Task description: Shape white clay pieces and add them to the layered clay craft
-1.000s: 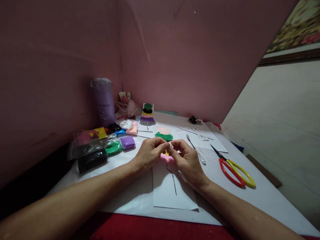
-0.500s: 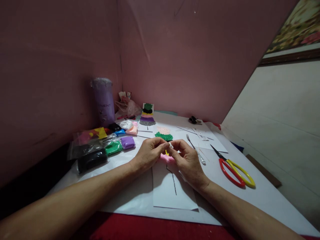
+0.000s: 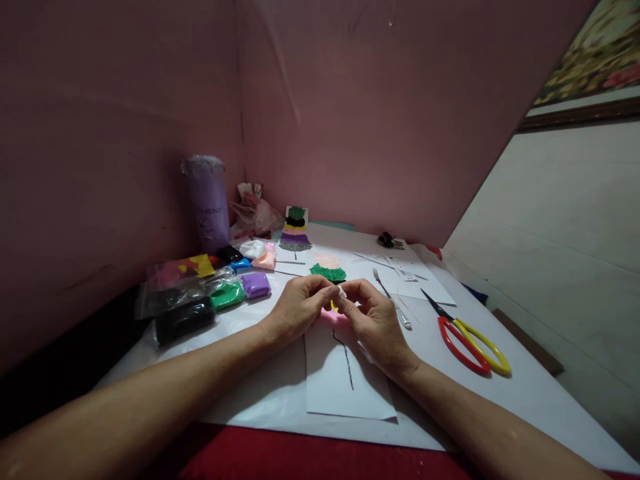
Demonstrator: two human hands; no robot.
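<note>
A small white piece of clay [image 3: 341,292] is pinched between the fingertips of my left hand [image 3: 300,303] and my right hand [image 3: 375,323]. Both hands are closed and meet above a white sheet of paper [image 3: 345,393]. On that sheet, pink clay [image 3: 335,317] shows just under my fingers, with a bit of yellow beside it. Textured green clay [image 3: 329,272] lies beyond my fingertips, and peach clay [image 3: 327,260] is behind it. A dark drawn line [image 3: 347,363] runs down the paper towards me. My hands hide part of the clay picture.
Scissors with red and yellow handles [image 3: 470,347] lie at the right, a fork [image 3: 393,298] nearer my right hand. Bagged clay [image 3: 227,295] is piled at the left before a purple cylinder [image 3: 207,203]. A finished-looking clay picture card [image 3: 295,233] lies at the back.
</note>
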